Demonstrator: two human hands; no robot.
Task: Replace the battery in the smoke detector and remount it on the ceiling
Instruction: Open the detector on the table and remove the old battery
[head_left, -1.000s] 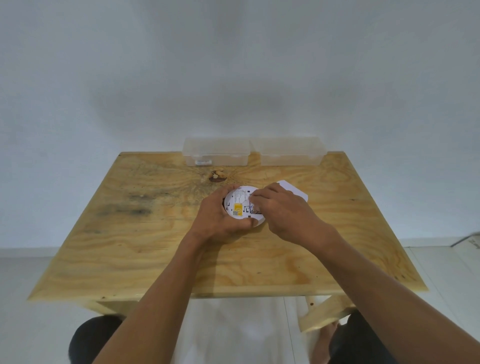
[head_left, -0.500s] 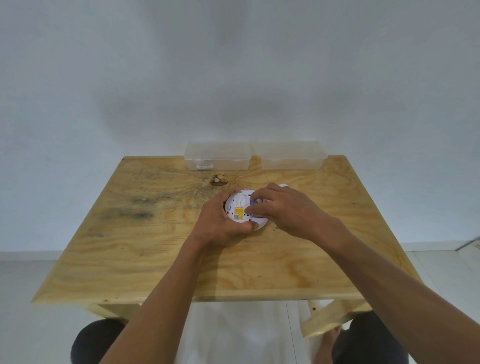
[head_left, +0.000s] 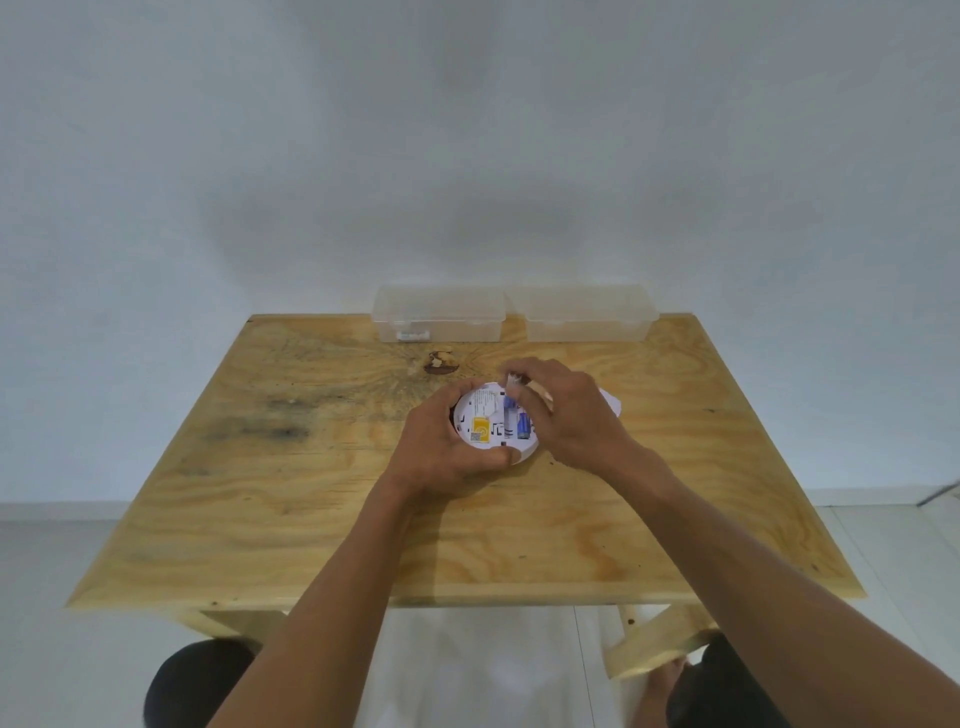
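I see the smoke detector (head_left: 491, 427) lying back-up near the middle of the wooden table (head_left: 311, 519), and the left hand (head_left: 445, 451) grips its rim from the left, I'd say to stop it sliding while the other hand works. The right hand (head_left: 569, 415) reaches over from the right, fingertips pinching something small and pale at the far edge above the open bay, too blurred to name. A blue battery (head_left: 522, 425) lies in that bay; two clear boxes (head_left: 439, 314) wait at the far edge.
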